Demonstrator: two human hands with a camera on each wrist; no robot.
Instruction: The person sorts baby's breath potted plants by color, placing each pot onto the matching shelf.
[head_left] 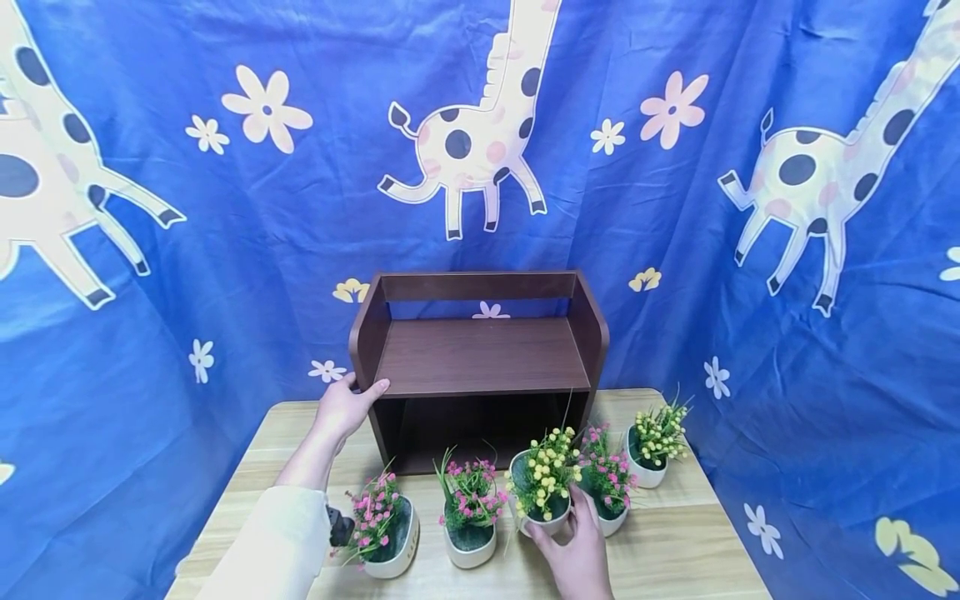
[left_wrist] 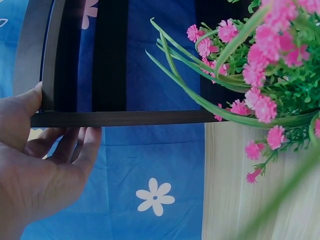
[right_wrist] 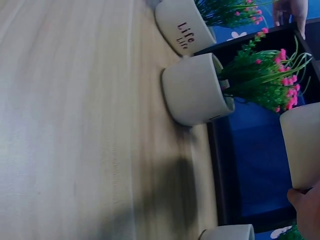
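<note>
A dark brown two-tier desktop shelf [head_left: 483,357] stands at the back of the wooden table. My left hand [head_left: 347,412] grips the front edge of its left side panel, thumb on the inner side and fingers outside, as the left wrist view shows. In my right hand [head_left: 576,552] is a white pot of yellow flowers [head_left: 549,477], held by its sides in front of the shelf's lower right. From the right wrist camera this pot [right_wrist: 303,146] appears raised off the table, with only part of the hand showing.
Two pots of pink flowers, one left [head_left: 384,537] and one central [head_left: 471,540], stand before the shelf. At the right are another pink-flowered pot [head_left: 606,482] and a yellow-flowered pot [head_left: 652,454]. A blue patterned curtain [head_left: 315,208] surrounds the table [head_left: 690,542].
</note>
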